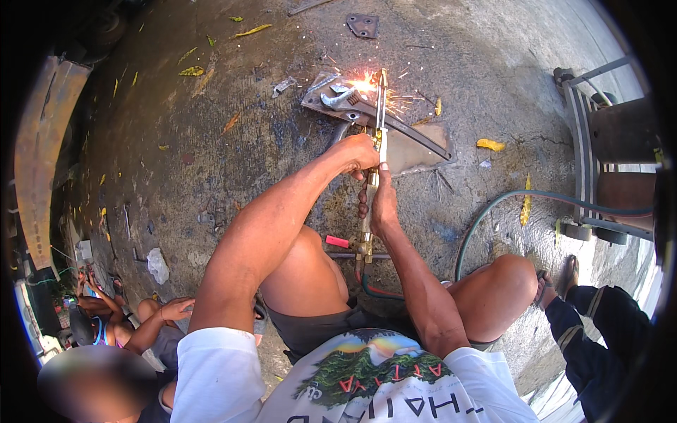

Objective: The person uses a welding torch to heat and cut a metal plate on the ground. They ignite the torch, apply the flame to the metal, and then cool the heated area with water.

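My left hand (pixel 358 153) is closed around the front part of a brass cutting torch (pixel 381 130), near its neck. Farther back, my right hand (pixel 382 202) wraps round the torch handle. The tip points away from me, and bright sparks (pixel 367 83) spray out beside it over a flat steel plate (pixel 423 146) lying on the ground. Across that plate rests a large adjustable wrench (pixel 405 129), its jaws to the left of the torch and its handle running under it to the right. Glare hides the spot where the flame meets the metal.
A green hose (pixel 471 233) curves from the torch's rear toward a wheeled cart (pixel 582 148) with cylinders at right. A small red object (pixel 338 241) lies by my knee. A holed plate (pixel 362 26) lies beyond. People sit at lower left; someone's legs (pixel 592 331) are at right.
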Tool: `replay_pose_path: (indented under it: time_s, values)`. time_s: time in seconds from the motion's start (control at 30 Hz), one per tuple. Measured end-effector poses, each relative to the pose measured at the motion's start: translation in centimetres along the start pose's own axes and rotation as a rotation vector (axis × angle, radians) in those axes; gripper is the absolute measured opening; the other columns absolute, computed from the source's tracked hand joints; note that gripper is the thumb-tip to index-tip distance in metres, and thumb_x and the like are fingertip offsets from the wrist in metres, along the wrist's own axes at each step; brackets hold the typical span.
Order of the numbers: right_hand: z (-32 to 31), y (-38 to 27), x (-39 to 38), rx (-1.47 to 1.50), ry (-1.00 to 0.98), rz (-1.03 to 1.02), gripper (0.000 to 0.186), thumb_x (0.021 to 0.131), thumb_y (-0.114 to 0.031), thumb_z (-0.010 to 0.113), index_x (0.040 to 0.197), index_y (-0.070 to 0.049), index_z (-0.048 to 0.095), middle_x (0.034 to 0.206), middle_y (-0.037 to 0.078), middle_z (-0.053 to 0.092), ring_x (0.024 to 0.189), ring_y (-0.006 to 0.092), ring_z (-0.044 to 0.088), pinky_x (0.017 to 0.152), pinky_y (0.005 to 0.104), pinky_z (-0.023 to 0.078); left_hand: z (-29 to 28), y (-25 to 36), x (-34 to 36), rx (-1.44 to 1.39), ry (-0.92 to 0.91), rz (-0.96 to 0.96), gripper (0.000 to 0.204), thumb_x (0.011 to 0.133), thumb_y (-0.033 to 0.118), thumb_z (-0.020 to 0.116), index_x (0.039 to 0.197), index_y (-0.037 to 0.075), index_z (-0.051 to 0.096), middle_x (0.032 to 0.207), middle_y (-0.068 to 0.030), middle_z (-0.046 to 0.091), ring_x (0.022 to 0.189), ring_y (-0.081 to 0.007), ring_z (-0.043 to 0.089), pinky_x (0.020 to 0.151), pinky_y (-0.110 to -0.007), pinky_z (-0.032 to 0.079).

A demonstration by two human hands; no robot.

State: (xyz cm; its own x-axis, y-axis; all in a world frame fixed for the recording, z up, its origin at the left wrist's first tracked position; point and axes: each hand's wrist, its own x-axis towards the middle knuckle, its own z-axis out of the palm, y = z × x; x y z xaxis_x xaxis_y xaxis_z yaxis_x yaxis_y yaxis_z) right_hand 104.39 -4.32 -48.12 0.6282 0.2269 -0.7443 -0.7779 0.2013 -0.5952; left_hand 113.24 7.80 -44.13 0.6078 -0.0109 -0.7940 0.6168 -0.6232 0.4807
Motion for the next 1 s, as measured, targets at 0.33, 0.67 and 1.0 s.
replay_pose_path:
  time_s: [0.33,0.67,1.0]
  values:
    - [-0.08,0.07,0.18,-0.001,-0.001,-0.001,0.066,0.095,-0.072,0.035,0.089,-0.008,0.051,0.060,0.001,0.044,0.045,0.0150,0.042,0.043,0.0319,0.035,-0.12,0.13,-0.43,-0.022,0.005,0.023,0.027,0.083,0.020,0.069,0.093,-0.006,0.069,0.080,-0.0104,0.067,0.052,-0.0175,0.060,0.041,-0.030,0.051]
    - [-0.18,0.03,0.14,0.017,0.002,-0.009,0.066,0.095,-0.069,0.039,0.090,-0.005,0.055,0.061,0.003,0.047,0.046,0.0158,0.046,0.042,0.0335,0.038,-0.12,0.16,-0.64,-0.033,0.019,0.026,0.027,0.083,0.020,0.070,0.093,-0.006,0.069,0.080,-0.0109,0.067,0.053,-0.0172,0.060,0.041,-0.030,0.051]
    - [-0.31,0.23,0.50,0.004,0.000,-0.010,0.066,0.095,-0.069,0.039,0.092,-0.005,0.056,0.062,0.003,0.048,0.048,0.0152,0.046,0.044,0.0325,0.037,-0.40,0.52,-0.97,-0.018,-0.002,0.006,0.025,0.085,0.015,0.067,0.096,-0.007,0.068,0.081,-0.0101,0.066,0.053,-0.0157,0.059,0.040,-0.028,0.051]
